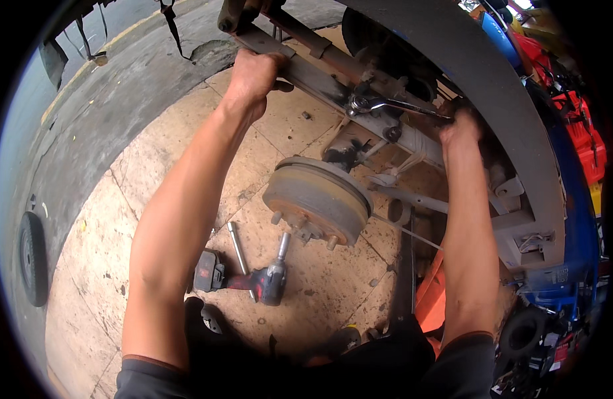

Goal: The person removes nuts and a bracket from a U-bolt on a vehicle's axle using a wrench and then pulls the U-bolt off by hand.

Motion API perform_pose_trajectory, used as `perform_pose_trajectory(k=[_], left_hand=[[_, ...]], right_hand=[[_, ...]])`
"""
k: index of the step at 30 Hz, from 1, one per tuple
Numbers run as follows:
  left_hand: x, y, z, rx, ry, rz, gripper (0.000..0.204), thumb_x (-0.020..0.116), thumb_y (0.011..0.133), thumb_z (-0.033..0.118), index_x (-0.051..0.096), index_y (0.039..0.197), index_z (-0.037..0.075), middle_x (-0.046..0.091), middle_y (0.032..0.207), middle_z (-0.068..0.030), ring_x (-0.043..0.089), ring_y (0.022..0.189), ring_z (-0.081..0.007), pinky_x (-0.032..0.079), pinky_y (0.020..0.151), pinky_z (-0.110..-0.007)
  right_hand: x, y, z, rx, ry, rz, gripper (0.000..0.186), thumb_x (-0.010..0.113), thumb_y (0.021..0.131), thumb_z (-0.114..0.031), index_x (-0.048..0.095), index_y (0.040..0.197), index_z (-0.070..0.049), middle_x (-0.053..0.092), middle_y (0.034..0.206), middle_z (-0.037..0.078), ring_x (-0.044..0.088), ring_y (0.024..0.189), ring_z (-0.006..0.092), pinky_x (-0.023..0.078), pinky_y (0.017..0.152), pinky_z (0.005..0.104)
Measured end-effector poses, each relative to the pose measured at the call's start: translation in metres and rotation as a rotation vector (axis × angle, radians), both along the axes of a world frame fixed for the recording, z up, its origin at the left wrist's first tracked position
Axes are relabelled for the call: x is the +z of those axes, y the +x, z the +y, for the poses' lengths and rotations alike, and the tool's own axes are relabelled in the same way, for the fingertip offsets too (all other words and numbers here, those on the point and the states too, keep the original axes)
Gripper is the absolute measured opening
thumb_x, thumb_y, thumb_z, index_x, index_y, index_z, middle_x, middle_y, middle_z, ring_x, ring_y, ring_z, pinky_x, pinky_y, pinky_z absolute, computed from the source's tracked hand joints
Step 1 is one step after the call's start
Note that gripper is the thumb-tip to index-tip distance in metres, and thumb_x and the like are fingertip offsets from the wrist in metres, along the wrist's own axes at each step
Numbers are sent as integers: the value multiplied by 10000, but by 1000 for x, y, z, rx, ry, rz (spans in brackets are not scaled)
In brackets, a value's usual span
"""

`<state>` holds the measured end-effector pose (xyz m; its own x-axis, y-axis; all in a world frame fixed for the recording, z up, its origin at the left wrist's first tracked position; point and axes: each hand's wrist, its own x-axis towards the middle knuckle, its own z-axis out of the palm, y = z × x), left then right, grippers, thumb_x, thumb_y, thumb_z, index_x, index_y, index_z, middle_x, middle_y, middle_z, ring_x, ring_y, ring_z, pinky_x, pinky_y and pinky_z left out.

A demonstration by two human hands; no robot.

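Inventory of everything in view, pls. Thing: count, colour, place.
Beam: 1, grey, upper centre
Drum: 1, grey-brown, centre
Wrench: 1, silver, head at the beam
Driver: 1, black and red, on the floor
Rod: 1, silver, partly under the driver
Floor: 1, beige tile, below
Tyre: 1, black, far left
Arch: 1, grey, right
Clutter: several, mixed colours, right edge
Sleeves: 2, black, bottom
Left hand: 1, bare, gripping the beam
Right hand: 1, bare, blurred, on the wrench handle

Wrench (407, 107) on beam (316, 83), drum (313, 199) nearer, power tool (272, 286) on tiles (94, 286)
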<state>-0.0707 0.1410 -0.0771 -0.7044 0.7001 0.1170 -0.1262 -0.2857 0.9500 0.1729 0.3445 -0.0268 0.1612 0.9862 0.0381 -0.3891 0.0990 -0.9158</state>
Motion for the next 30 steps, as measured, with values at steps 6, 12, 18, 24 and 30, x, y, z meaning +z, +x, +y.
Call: perform_pose_trajectory(k=[6, 12, 18, 24, 30], left_hand=[[5, 19, 1, 92, -106, 38, 293, 568, 863, 102, 521, 1056, -114, 636, 924, -189, 630, 780, -243, 525, 579, -353], [-10, 4, 9, 90, -136, 120, 490, 533, 880, 168, 312, 1149, -177, 600, 940, -278, 629, 837, -303, 514, 695, -404], [-4, 4, 3, 67, -153, 106, 492, 515, 890, 162, 256, 1149, -165, 584, 855, -264, 626, 715, -286, 523, 588, -380], [-2, 6, 1, 49, -141, 96, 480, 513, 895, 168, 249, 1141, -149, 587, 838, -246, 629, 715, -270, 517, 549, -366], [-11, -6, 8, 37, -141, 141, 527, 513, 892, 177, 238, 1130, -203, 604, 869, -295, 648, 760, -321, 518, 633, -383]], right_hand=[[12, -85, 29, 302, 86, 10, 119, 500, 906, -61, 558, 803, -44, 529, 711, 54, 490, 530, 163, 395, 456, 292], [37, -165, -23, 594, 353, -255, 140, 510, 911, -89, 557, 785, -52, 508, 682, 47, 464, 522, 150, 375, 449, 293], [46, -185, -57, 673, 523, -460, 164, 520, 916, -117, 556, 767, -60, 486, 653, 40, 438, 514, 137, 354, 443, 294], [38, -190, -58, 660, 522, -747, 203, 537, 919, -167, 551, 742, -71, 461, 623, 34, 401, 503, 122, 327, 436, 299], [15, -221, -73, 696, 591, -1053, 323, 551, 890, -292, 617, 925, 22, 612, 895, 156, 557, 784, 224, 428, 715, 359]])
